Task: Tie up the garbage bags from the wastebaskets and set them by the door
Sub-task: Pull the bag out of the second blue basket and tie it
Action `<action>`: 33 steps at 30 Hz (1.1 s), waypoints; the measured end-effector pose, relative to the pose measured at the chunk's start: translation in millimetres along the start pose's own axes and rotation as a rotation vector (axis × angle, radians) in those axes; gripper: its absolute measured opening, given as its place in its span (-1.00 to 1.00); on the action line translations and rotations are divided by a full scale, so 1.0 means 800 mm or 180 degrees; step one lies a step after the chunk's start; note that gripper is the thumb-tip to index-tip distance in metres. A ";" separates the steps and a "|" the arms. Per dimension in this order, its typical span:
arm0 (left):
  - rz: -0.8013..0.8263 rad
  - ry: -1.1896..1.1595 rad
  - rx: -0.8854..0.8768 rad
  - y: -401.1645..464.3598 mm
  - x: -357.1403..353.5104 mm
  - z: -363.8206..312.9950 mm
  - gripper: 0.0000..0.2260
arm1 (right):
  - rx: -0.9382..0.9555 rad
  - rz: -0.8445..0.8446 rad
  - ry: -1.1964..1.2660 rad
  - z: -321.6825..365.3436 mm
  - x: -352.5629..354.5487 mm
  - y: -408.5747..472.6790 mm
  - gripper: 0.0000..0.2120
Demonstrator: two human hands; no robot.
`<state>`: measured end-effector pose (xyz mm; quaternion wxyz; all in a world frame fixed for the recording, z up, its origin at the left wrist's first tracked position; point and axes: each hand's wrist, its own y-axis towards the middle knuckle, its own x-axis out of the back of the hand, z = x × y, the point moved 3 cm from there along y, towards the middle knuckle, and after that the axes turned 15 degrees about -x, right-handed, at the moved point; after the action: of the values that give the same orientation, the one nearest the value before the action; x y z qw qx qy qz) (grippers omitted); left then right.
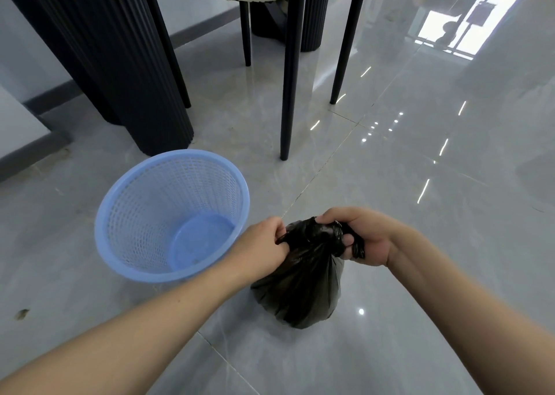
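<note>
Black garbage bag (300,280) (no writing) in both hands (312,238)

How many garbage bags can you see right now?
1. The black garbage bag sits on the floor right of the blue wastebasket, its neck gripped by the left hand and right hand. Others may lie out of view.

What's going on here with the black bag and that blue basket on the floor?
A person is tying up a black garbage bag that sits on the tiled floor. The left hand and the right hand each grip a bunched part of the bag's top, pulling it closed. The blue wastebasket stands just to the left, with no liner in it. A dark-legged chair stands behind. No door shows nearby.
</note>
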<state>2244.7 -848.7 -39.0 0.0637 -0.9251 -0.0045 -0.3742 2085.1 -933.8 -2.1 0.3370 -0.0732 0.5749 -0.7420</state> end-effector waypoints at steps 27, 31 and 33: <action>0.0206 -0.0535 0.0265 -0.009 0.010 -0.010 -0.79 | 0.0073 -0.0686 -0.0521 0.005 0.024 -0.015 -0.80; 0.0129 -0.0744 0.0373 -0.005 0.012 -0.008 -0.77 | -0.0018 -0.0054 0.0393 0.000 0.032 -0.004 -0.86; 0.0068 -0.0782 0.0438 -0.003 0.016 -0.006 -0.77 | 0.0015 -0.0057 0.0443 0.000 0.032 -0.003 -0.89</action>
<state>2250.6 -847.4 -26.3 0.1300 -0.9574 -0.0282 -0.2562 2064.2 -948.7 -7.3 0.2898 -0.0257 0.5945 -0.7496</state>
